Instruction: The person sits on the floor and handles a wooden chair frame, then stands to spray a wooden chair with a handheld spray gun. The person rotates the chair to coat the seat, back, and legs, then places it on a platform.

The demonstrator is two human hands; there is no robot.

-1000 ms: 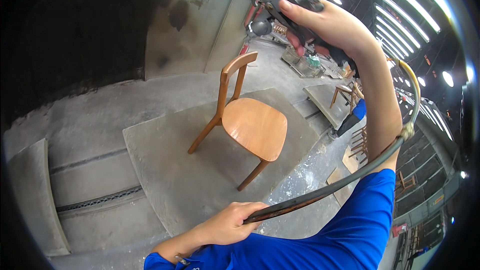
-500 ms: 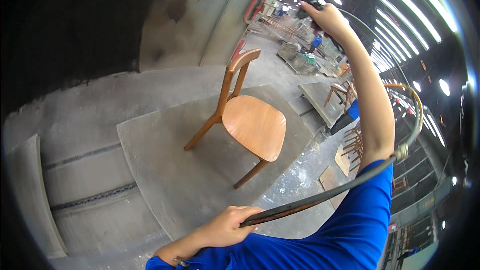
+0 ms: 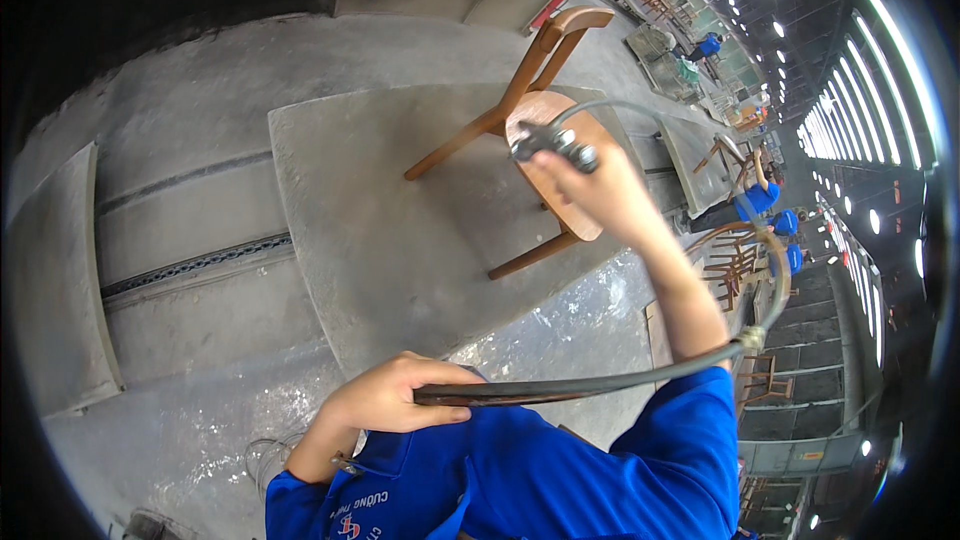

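A wooden chair (image 3: 533, 108) with a curved backrest stands on a wide grey board (image 3: 385, 250) ahead of me. My right hand (image 3: 598, 190), slightly blurred, is closed round a dark spray gun (image 3: 556, 147) with silvery knobs. It hangs in front of the chair's seat, hiding part of it; I cannot tell any contact. From the gun a thin grey hose (image 3: 625, 105) runs off to the right. Low in front of my body, my left hand (image 3: 385, 395) grips a bundle of dark hoses (image 3: 570, 388), which bends up and round past my right arm.
Left of the board, a chain (image 3: 200, 265) runs in a floor track, beside another grey slab (image 3: 55, 290). Further right are a second board (image 3: 690, 155), stacked chair frames (image 3: 728, 270) and people in blue (image 3: 760, 198). Thin wire (image 3: 265, 460) lies on the floor at lower left.
My right hand has brought the spray gun down from high at the upper right to before the seat. The view has shifted, so the chair appears higher and further right. My left hand keeps its hold.
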